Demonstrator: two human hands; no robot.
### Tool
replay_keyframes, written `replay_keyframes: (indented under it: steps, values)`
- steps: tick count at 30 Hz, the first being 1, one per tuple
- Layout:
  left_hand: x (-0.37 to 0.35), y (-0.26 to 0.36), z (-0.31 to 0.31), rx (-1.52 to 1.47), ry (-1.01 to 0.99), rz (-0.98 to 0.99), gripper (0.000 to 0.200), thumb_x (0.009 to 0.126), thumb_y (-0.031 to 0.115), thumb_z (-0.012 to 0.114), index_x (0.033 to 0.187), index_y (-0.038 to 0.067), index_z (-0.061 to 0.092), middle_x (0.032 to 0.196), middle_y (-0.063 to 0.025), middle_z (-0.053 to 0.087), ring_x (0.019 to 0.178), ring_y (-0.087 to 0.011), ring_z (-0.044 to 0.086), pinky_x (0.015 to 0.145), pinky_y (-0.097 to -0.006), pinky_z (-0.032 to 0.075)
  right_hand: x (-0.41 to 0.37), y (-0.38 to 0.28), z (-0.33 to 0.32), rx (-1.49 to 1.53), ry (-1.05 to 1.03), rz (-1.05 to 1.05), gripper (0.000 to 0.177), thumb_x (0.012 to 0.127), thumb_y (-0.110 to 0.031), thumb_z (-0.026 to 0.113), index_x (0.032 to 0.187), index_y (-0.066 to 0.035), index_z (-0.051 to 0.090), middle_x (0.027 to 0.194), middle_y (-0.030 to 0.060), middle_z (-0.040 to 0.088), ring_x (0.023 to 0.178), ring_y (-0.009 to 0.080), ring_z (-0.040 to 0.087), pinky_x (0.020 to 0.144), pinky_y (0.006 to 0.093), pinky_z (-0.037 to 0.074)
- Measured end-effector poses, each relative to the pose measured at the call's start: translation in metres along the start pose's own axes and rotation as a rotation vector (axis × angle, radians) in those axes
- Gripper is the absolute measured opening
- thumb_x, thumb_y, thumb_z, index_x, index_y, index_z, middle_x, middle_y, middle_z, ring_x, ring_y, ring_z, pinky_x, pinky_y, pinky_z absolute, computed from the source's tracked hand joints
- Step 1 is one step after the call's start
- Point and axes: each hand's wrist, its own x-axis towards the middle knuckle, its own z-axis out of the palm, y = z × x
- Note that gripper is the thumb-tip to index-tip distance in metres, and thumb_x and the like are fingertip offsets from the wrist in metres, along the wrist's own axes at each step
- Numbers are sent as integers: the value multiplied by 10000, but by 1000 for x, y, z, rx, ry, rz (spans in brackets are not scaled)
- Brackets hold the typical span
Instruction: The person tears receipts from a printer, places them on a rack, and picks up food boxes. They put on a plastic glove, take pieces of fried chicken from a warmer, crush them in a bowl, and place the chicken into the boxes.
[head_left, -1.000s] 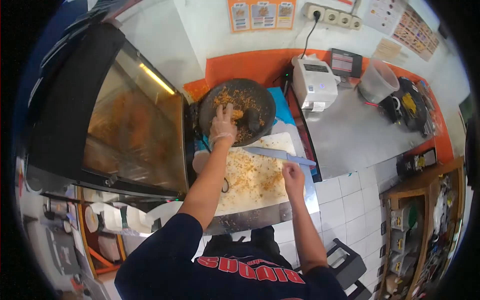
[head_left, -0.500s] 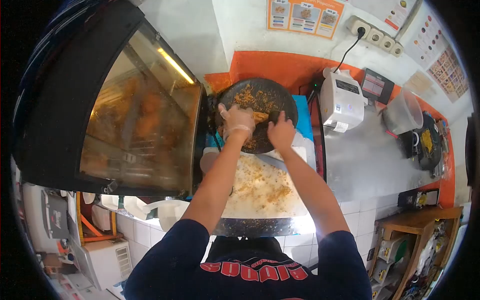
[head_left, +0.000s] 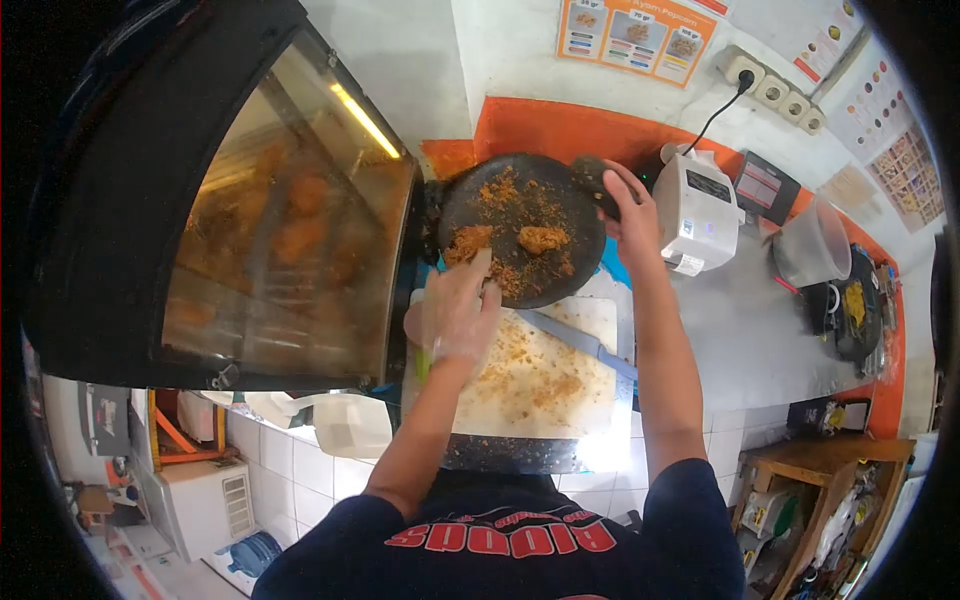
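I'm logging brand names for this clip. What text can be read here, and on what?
Shirt: red letters, seen upside down, perhaps "BIOPPS"; unsure.
Orange poster: too small to read.
Wall charts: blurred, unreadable.
Black device's screen: unreadable.

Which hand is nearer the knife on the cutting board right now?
Left. The left hand hovers beside the knife, at its tip; the right hand grips the pestle at the mortar far rim.

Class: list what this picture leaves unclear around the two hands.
Head view: the dark tool is partly hidden by the right hand gripping it.
Left hand: glove blur hides whether it holds anything.
Display case contents: blurred behind glare.
Wall posters: print too small.
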Motion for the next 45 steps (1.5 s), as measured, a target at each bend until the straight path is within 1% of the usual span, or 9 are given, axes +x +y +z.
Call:
replay_keyframes:
  steps: [4, 6, 9, 24, 28, 31, 36, 39, 45]
  values:
    - [-53, -13, -17, -134, -5, 3, 292, 828, 81, 706, 1119, 112, 697, 1084, -151, 707, 1078, -365, 634, 1023, -484, 473, 5, 65, 44, -689, 323, -914, 467, 887, -387, 759, 1215, -59, 704, 1092, 182, 737, 828, 268, 723, 729, 349, 556]
    - [-70, -11, -22, -169, 4, -15, 282, 818, 65, 707, 1096, 110, 704, 1070, -147, 712, 1065, -365, 638, 1018, -492, 469, 8, 131, 27, -1300, 152, -305, 553, 861, -478, 742, 1259, -97, 689, 1039, 194, 744, 924, 353, 724, 811, 436, 556]
    - [-88, -20, -28, -182, 64, 23, 274, 803, 63, 715, 1074, 106, 719, 1054, -137, 710, 1055, -357, 633, 1010, -499, 456, 39, 119, 44, -1228, -55, -45, 592, 849, -547, 714, 1281, -142, 681, 974, 185, 751, 949, 390, 710, 854, 498, 545]
    - [-140, -29, -65, -219, -73, -20, 303, 814, 87, 725, 1115, 120, 720, 1063, -138, 709, 1044, -348, 650, 961, -498, 485, 18, 194, 20, -1275, 320, -602, 566, 834, -525, 739, 1249, -143, 695, 898, 196, 745, 895, 389, 719, 815, 482, 563]
    - [-141, -25, -75, -202, -49, 63, 313, 813, 86, 725, 1123, 130, 718, 1067, -131, 709, 1040, -347, 650, 982, -504, 474, 18, 118, 47, -1166, 238, -85, 547, 830, -512, 750, 1255, -172, 695, 1078, 185, 730, 1011, 398, 690, 881, 470, 543]
    - [-144, -31, -71, -205, -54, 37, 316, 811, 84, 724, 1123, 137, 716, 1059, -122, 712, 1039, -341, 654, 992, -513, 471, -2, 136, 44, -982, 339, -433, 582, 813, -549, 750, 1250, -168, 695, 1002, 205, 738, 976, 384, 703, 843, 489, 557]
    - [-155, -35, -72, -216, -59, 43, 272, 797, 6, 701, 1061, 74, 711, 1053, -135, 719, 1029, -346, 650, 985, -505, 459, 19, 130, 27, -1317, 15, -144, 537, 846, -493, 748, 1257, -153, 691, 942, 218, 741, 864, 370, 720, 794, 457, 559]
    - [-158, -41, -75, -221, -74, -1, 270, 797, 0, 700, 1057, 73, 706, 1042, -141, 711, 1026, -356, 645, 1000, -520, 450, -7, 108, 44, -923, 424, -343, 601, 818, -560, 733, 1251, -144, 701, 1004, 213, 743, 945, 385, 707, 837, 481, 552]
    - [-166, -41, -82, -189, -56, -6, 277, 788, -17, 702, 1046, 84, 709, 1030, -141, 704, 1022, -361, 639, 1035, -521, 435, 28, 89, 35, -1090, 327, -170, 569, 840, -523, 728, 1229, -108, 709, 997, 222, 744, 984, 380, 710, 862, 457, 542]
